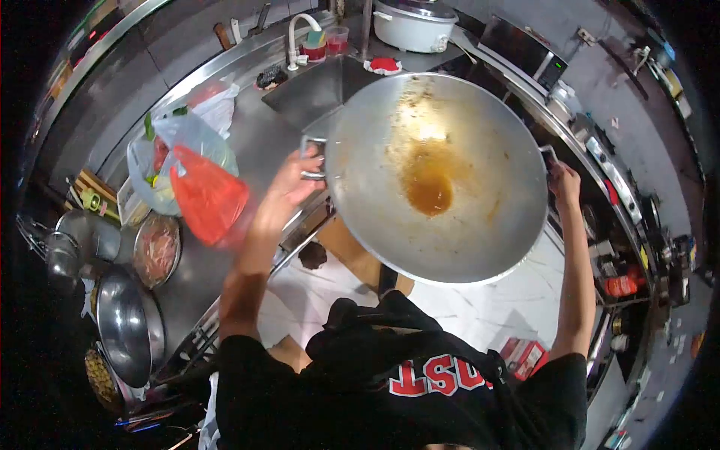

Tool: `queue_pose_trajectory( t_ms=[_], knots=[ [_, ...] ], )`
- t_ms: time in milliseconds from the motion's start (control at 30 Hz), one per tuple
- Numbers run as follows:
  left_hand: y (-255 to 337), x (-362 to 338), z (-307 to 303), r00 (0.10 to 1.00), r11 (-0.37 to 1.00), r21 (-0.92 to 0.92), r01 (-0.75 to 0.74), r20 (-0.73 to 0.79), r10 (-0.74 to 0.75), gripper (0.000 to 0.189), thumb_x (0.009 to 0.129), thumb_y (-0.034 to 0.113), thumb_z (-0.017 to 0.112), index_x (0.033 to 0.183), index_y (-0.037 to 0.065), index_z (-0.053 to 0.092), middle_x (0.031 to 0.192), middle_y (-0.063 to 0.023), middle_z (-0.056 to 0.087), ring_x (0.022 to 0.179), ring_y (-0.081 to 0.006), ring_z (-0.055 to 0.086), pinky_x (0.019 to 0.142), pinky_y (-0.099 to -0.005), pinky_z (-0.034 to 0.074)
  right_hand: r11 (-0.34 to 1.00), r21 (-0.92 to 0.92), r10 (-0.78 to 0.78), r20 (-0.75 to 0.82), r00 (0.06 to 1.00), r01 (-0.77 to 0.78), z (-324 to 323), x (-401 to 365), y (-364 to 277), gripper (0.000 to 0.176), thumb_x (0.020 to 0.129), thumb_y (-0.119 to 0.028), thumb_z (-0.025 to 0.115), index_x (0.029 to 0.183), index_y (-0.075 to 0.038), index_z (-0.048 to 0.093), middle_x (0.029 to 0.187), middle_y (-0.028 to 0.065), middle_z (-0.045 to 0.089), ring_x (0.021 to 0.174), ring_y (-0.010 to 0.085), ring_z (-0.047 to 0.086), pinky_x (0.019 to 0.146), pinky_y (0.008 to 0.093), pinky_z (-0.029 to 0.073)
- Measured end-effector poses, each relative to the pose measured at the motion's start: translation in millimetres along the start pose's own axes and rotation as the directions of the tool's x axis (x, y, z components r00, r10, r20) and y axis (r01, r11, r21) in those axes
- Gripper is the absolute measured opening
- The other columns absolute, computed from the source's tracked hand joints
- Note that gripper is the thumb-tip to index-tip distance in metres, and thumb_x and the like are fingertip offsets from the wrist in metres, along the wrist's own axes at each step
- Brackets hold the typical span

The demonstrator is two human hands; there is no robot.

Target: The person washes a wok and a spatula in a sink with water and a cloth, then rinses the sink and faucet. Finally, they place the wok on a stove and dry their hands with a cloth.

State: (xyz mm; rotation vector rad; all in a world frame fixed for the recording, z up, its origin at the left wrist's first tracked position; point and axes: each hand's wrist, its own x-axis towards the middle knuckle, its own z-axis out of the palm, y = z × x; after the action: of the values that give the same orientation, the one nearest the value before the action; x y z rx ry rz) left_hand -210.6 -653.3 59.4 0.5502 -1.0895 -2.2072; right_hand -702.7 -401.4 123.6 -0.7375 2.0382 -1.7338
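A large metal wok (480,217) hangs in the air in front of my body, carried by its two side handles. Brown oily liquid (429,193) pools in its middle, with dark specks and streaks on the wall around it. My left hand (297,178) is closed round the left handle (313,156), near the sink's front edge. On the opposite side, my right hand (564,184) grips the right handle (548,154); part of that handle is hidden by the fingers.
Behind the wok lie a sink (304,94) and a white faucet (294,45). A rice cooker (414,26) stands at the back. Plastic bags (210,195), a bowl of meat (156,251) and a metal bowl (124,322) sit on the left. A red box (523,356) rests on the floor.
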Motion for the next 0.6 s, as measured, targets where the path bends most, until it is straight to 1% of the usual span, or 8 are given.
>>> queue_pose_trajectory(
  t_ms=[67,200,300,333,400,467,533,600],
  knots=[
    [13.9,9.3,0.3,0.994,0.994,-0.038,-0.102,0.03,0.104,0.014,0.077,0.005,0.051,0.083,0.015,0.042,0.087,-0.0015,0.05,0.082,-0.0175,0.054,0.069,-0.0419,0.047,0.995,0.093,-0.022,-0.044,0.999,0.026,52.1,57.5,-6.1,0.028,0.082,-0.01,0.047,0.107,0.001,0.052,0.07,0.0013,0.055,0.042,0.0041,0.035,0.035,0.0179,0.024],
    [53.5,9.2,17.4,0.955,0.986,-0.003,-0.165,-0.25,0.159,0.009,0.076,0.008,0.047,0.078,0.015,0.043,0.087,-0.0052,0.055,0.081,-0.0219,0.057,0.069,-0.0421,0.048,0.975,0.211,0.007,0.298,0.955,-0.073,153.0,152.0,-33.5,0.037,0.081,-0.007,0.046,0.117,-0.002,0.045,0.079,0.0025,0.057,0.051,0.0041,0.042,0.04,0.0162,0.03],
    [74.3,17.0,48.1,0.888,0.978,0.065,-0.199,-0.41,0.208,0.005,0.074,0.01,0.046,0.077,0.013,0.043,0.088,-0.0083,0.056,0.079,-0.0236,0.058,0.069,-0.0416,0.049,0.995,0.093,-0.023,0.442,0.897,-0.02,219.1,224.3,-10.7,0.036,0.079,-0.012,0.051,0.115,-0.006,0.048,0.081,0.0,0.057,0.061,0.0076,0.047,0.048,0.0234,0.04],
    [83.9,24.8,62.7,0.836,0.965,0.162,-0.204,-0.485,0.258,0.004,0.073,0.011,0.046,0.075,0.011,0.043,0.087,-0.0096,0.057,0.077,-0.0237,0.058,0.069,-0.041,0.049,0.992,-0.124,0.052,0.473,0.879,0.008,235.9,212.1,-24.7,0.038,0.077,-0.014,0.055,0.113,-0.004,0.049,0.081,0.0004,0.056,0.066,0.0084,0.05,0.052,0.026,0.043],
    [94.1,41.1,58.0,0.773,0.97,0.094,-0.223,-0.589,0.234,0.007,0.068,0.007,0.047,0.069,0.01,0.041,0.077,-0.0072,0.054,0.073,-0.0225,0.057,0.067,-0.0406,0.049,0.921,-0.342,0.061,0.602,0.797,0.187,267.8,238.2,19.6,0.041,0.073,-0.014,0.057,0.112,-0.004,0.05,0.078,-0.0001,0.056,0.067,0.0082,0.051,0.049,0.0247,0.042],
    [93.6,51.8,16.1,0.811,0.953,0.18,-0.243,-0.501,0.302,0.009,0.064,0.003,0.043,0.064,0.01,0.038,0.069,-0.0036,0.046,0.066,-0.0214,0.053,0.064,-0.0404,0.048,0.816,-0.407,0.06,0.766,0.64,0.41,294.8,234.2,55.8,0.032,0.073,-0.016,0.054,0.103,-0.002,0.055,0.085,0.0124,0.062,0.07,0.0235,0.06,0.057,0.033,0.046],
    [104.4,69.6,6.9,0.749,0.955,0.208,-0.211,-0.594,0.294,0.011,0.063,0.001,0.042,0.063,0.01,0.036,0.069,-0.0028,0.043,0.064,-0.021,0.051,0.064,-0.0401,0.048,0.544,-0.373,-0.046,0.881,0.471,0.751,318.6,216.5,84.8,0.026,0.071,-0.017,0.056,0.09,-0.001,0.06,0.084,0.0202,0.061,0.075,0.0308,0.061,0.064,0.0394,0.047],
    [114.4,89.5,-3.7,0.676,0.956,0.225,-0.189,-0.676,0.293,0.012,0.062,0.0,0.041,0.062,0.011,0.035,0.069,-0.002,0.04,0.062,-0.0207,0.049,0.063,-0.0398,0.048,0.357,-0.392,0.051,0.914,0.402,0.848,341.2,195.5,112.7,0.024,0.07,-0.021,0.055,0.082,-0.001,0.062,0.082,0.0234,0.059,0.077,0.0356,0.059,0.067,0.0435,0.047]
  ],
)
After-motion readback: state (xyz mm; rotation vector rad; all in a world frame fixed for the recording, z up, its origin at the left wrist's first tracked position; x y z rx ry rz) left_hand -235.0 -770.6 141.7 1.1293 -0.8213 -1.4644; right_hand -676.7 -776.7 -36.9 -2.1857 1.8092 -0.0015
